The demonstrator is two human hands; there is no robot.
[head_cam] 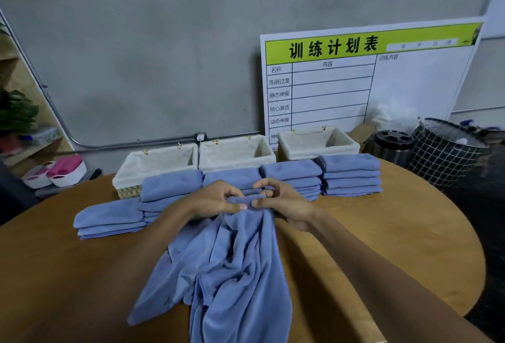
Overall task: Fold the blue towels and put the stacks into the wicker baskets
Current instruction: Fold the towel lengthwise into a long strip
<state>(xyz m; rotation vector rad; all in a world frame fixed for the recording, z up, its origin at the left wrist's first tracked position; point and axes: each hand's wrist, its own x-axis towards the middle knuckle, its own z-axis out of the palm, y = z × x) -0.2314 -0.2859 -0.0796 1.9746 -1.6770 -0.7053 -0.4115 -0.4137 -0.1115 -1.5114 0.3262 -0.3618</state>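
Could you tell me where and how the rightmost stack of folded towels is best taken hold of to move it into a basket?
I would grip the rightmost stack by its two short ends, a hand on either side, fingers slid under the bottom towel. It lies flat on the table, apart from its neighbour, so both ends look reachable. The basket sits just behind.

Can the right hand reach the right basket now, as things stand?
Probably not at once. The right hand and left hand both pinch the unfolded towel, and folded stacks stand in front of the right basket. Its open top is free from above.
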